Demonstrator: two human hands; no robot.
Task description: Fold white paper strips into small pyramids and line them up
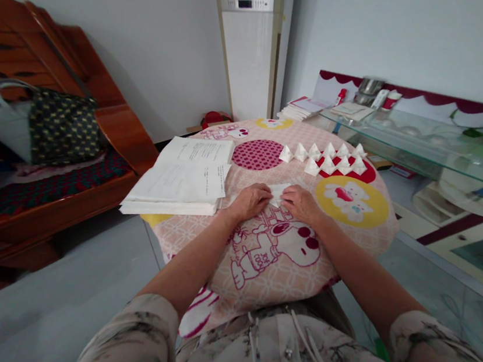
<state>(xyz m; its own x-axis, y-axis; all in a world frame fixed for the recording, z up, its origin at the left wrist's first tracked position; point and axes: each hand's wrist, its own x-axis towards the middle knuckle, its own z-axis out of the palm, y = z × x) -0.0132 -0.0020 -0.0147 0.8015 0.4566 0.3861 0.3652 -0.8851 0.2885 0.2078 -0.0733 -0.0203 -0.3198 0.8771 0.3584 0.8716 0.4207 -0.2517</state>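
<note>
A small folded piece of white paper [276,193] lies on the patterned tablecloth [232,247], between my two hands. My left hand [251,201] grips its left side, fingers bent and pressed together. At its right side my right hand [300,201] has its fingers closed on the paper too. Several white folded paper pieces [328,164] with pointed tops stand in two rows to the right, beyond my right hand. Left of my left hand rests a thick stack of printed white sheets [180,180]; its top sheets lie uneven.
A glass-topped cabinet [431,146] adjoins the table's right side, with papers, metal containers [369,90] and a red-and-white cup on it. A wooden bench [117,137] with a dark patterned bag [63,126] stands at left. A tall white appliance [252,56] is behind the table.
</note>
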